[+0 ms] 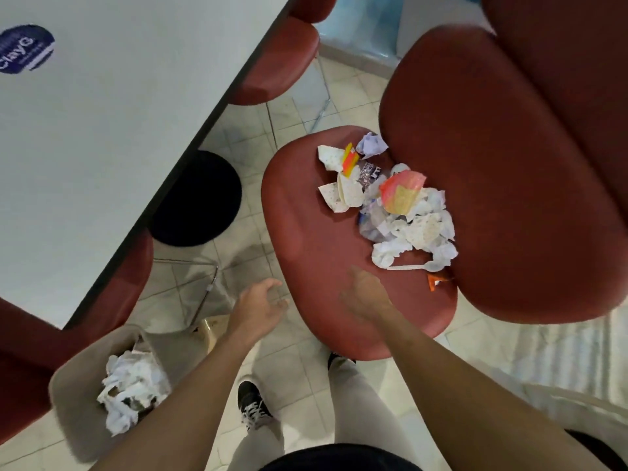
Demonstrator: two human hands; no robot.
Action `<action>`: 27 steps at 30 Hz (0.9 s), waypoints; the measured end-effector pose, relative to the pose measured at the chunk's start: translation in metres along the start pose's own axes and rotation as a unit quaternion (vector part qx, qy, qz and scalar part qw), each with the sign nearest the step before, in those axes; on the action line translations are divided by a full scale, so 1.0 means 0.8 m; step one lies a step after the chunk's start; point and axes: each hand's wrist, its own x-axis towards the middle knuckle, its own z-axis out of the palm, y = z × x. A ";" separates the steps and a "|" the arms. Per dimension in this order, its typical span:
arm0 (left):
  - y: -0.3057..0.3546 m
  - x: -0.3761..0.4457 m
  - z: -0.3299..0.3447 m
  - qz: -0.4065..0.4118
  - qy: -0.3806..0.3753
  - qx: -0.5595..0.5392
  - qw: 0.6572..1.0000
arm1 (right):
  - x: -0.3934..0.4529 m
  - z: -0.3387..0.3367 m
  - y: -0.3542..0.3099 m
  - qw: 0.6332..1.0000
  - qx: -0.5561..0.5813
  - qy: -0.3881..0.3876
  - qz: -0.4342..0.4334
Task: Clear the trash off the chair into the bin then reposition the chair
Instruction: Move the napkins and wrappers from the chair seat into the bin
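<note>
A red padded chair (306, 232) stands before me, its backrest (503, 171) to the right. On the seat lies a heap of trash (401, 205): crumpled white paper, torn wrappers, a pink and yellow wrapper, a white plastic spoon. A beige bin (78, 406) at lower left holds crumpled paper. My left hand (260, 305) hovers over the floor beside the seat's near left edge, fingers apart, empty. My right hand (365, 292) is blurred above the seat's near part, short of the heap, fingers extended and holding nothing.
A white table (102, 130) with a blue sticker fills the upper left; its black round base (198, 198) stands on the tiled floor. Other red chairs (282, 59) are tucked at the table. My legs and black shoes (253, 404) are below.
</note>
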 end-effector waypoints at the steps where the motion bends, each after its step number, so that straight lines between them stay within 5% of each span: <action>1: 0.015 0.011 0.009 0.008 -0.005 0.003 1.000 | 0.007 -0.010 0.013 1.000 0.003 0.001 0.008; 12: 0.141 0.134 0.080 0.065 -0.033 0.036 0.997 | 0.091 -0.086 0.114 0.987 0.098 0.109 0.072; 27: 0.222 0.295 0.129 0.045 -0.014 0.067 0.997 | 0.222 -0.145 0.156 0.975 -0.012 0.173 0.138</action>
